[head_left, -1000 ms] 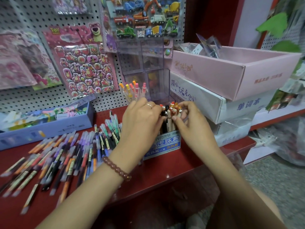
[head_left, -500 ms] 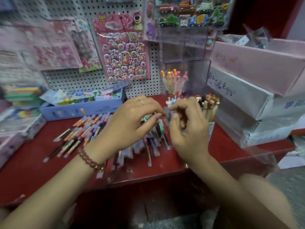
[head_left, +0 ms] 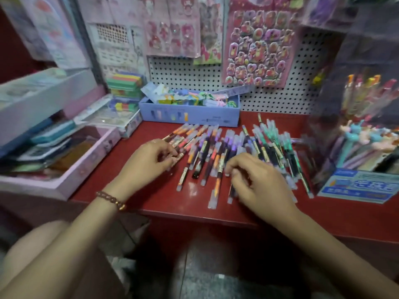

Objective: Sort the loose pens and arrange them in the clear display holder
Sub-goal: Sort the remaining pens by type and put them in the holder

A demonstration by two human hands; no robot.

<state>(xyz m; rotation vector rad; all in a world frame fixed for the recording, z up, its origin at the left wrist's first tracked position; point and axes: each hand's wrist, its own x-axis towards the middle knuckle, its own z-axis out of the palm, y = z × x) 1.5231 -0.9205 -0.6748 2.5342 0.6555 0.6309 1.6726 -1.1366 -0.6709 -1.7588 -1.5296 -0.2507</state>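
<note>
Slim plastic loose pens (head_left: pixel 218 152) with frosted translucent caps and orange, purple or green barrels lie fanned side by side on the glossy red shelf (head_left: pixel 151 201), just left of the clear display holder (head_left: pixel 345 117), where figure-topped pens (head_left: pixel 354 134) stand. The left hand (head_left: pixel 149 162) pinches a patterned pen (head_left: pixel 177 156) at the row's left edge; the right hand (head_left: pixel 261 182) curls over the pens, its grasp too blurred to tell

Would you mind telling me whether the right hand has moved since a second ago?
Yes: the right hand has left the display holder and is now to its left, over the loose pens.
</note>
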